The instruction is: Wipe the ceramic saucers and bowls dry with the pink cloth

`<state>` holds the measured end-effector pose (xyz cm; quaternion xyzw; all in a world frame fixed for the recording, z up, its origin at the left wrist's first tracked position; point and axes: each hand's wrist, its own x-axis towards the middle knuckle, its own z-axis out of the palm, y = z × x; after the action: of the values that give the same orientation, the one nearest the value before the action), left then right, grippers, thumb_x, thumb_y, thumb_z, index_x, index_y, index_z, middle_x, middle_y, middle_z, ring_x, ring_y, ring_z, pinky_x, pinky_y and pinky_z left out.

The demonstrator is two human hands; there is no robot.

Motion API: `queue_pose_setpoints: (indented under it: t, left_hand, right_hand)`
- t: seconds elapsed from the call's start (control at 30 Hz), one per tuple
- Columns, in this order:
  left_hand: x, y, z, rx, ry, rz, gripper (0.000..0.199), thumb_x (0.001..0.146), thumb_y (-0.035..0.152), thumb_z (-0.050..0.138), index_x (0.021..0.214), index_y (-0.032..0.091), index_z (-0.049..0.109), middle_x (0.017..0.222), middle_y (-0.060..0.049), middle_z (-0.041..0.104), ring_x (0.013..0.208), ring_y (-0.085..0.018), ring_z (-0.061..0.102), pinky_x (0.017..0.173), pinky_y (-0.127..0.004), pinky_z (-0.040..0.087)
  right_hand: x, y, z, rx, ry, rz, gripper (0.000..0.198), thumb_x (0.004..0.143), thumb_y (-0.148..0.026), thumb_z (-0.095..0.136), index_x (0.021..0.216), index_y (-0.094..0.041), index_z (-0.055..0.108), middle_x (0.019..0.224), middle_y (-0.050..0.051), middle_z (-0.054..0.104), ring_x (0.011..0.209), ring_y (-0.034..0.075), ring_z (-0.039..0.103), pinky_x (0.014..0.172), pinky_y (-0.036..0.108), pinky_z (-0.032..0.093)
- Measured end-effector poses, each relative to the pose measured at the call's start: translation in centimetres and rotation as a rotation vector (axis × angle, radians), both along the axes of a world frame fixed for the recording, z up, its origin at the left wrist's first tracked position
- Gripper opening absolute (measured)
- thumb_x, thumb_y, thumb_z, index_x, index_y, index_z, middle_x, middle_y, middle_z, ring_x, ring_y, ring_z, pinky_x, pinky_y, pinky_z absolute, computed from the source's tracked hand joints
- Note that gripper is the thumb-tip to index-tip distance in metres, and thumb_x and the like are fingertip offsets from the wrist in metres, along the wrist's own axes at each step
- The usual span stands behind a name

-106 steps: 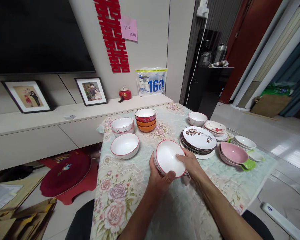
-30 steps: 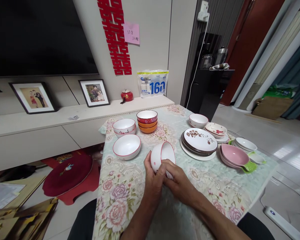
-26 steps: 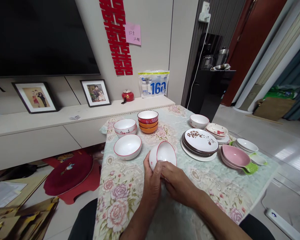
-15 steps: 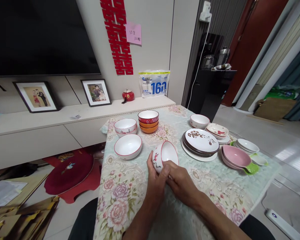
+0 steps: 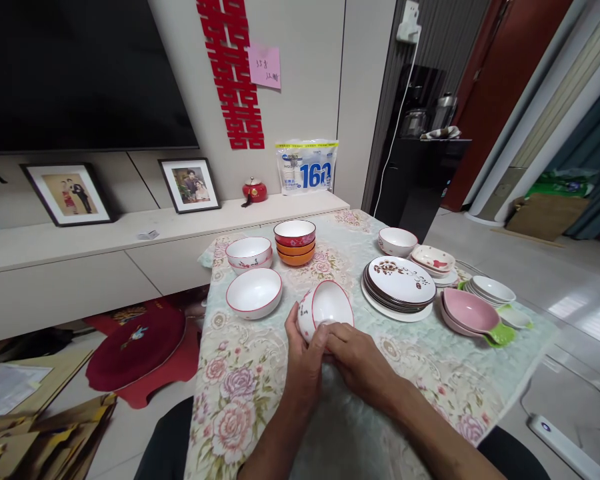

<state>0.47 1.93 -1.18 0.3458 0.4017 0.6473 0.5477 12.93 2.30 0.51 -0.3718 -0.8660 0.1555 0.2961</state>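
A white bowl with a red rim and a floral print point(image 5: 333, 303) is tilted on its side between both my hands, its mouth facing right and up. My left hand point(image 5: 303, 343) wraps its left side and base, thumb toward the rim. On the near side, my right hand point(image 5: 353, 347) grips the lower rim. Left of them sits a wide white bowl with a red rim point(image 5: 254, 293). Behind it stand two stacked white bowls point(image 5: 249, 251). A stack of a red bowl point(image 5: 295, 233) over orange bowls point(image 5: 296, 257) is farther back.
To the right are a stack of brown-patterned plates point(image 5: 403, 280), a white bowl point(image 5: 397, 241), patterned dishes point(image 5: 433, 258), small white bowls point(image 5: 493, 289) and pink dishes with green handles point(image 5: 471, 310). A floral cloth point(image 5: 245, 393) covers the table. A red stool point(image 5: 137, 343) stands at left.
The bowl has turned in my hands, so its printed side shows a different part and its mouth faces me more. Both hands have shifted slightly left with it.
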Motion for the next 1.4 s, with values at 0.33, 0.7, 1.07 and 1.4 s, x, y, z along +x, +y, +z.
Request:
queue_pose_setpoints:
  t: [0.33, 0.7, 1.07, 1.4]
  left_hand:
    - [-0.3, -0.5, 1.3, -0.041, -0.029, -0.094, 0.069, 0.089, 0.048, 0.058, 0.147, 0.023, 0.031, 0.136, -0.016, 0.056, 0.118, -0.029, 0.060, 0.097, -0.041, 0.049]
    - [0.3, -0.2, -0.3, 0.023, -0.113, -0.106, 0.078, 0.085, 0.043, 0.066, 0.148, 0.024, 0.023, 0.139, -0.015, 0.055, 0.123, -0.027, 0.058, 0.104, -0.040, 0.044]
    - [-0.4, 0.1, 1.1, -0.037, -0.132, -0.072, 0.073, 0.086, 0.043, 0.065, 0.147, 0.021, 0.031, 0.136, -0.016, 0.057, 0.117, -0.027, 0.061, 0.100, -0.041, 0.048]
    - [0.0, -0.2, 0.2, -0.004, -0.121, -0.066, 0.072, 0.086, 0.043, 0.063, 0.147, 0.025, 0.029, 0.135, -0.013, 0.057, 0.120, -0.026, 0.059, 0.102, -0.040, 0.045]
  right_hand:
    - [0.4, 0.2, 1.3, -0.077, -0.035, 0.108, 0.040, 0.082, 0.002, 0.047, 0.113, -0.022, 0.058, 0.112, 0.007, 0.061, 0.108, 0.021, 0.054, 0.091, 0.036, 0.046]
    - [-1.0, -0.5, 0.6, -0.030, 0.211, -0.020, 0.024, 0.093, -0.011, 0.046, 0.111, -0.021, 0.058, 0.104, 0.008, 0.063, 0.096, 0.020, 0.059, 0.083, 0.032, 0.051]
    - [0.7, 0.5, 0.1, 0.047, -0.244, 0.010, 0.037, 0.089, -0.002, 0.046, 0.117, -0.022, 0.060, 0.112, 0.009, 0.064, 0.105, 0.024, 0.055, 0.092, 0.041, 0.046]
    - [-0.8, -0.4, 1.6, -0.076, 0.107, 0.096, 0.039, 0.084, -0.002, 0.049, 0.118, -0.021, 0.054, 0.110, 0.008, 0.060, 0.105, 0.021, 0.056, 0.088, 0.034, 0.049]
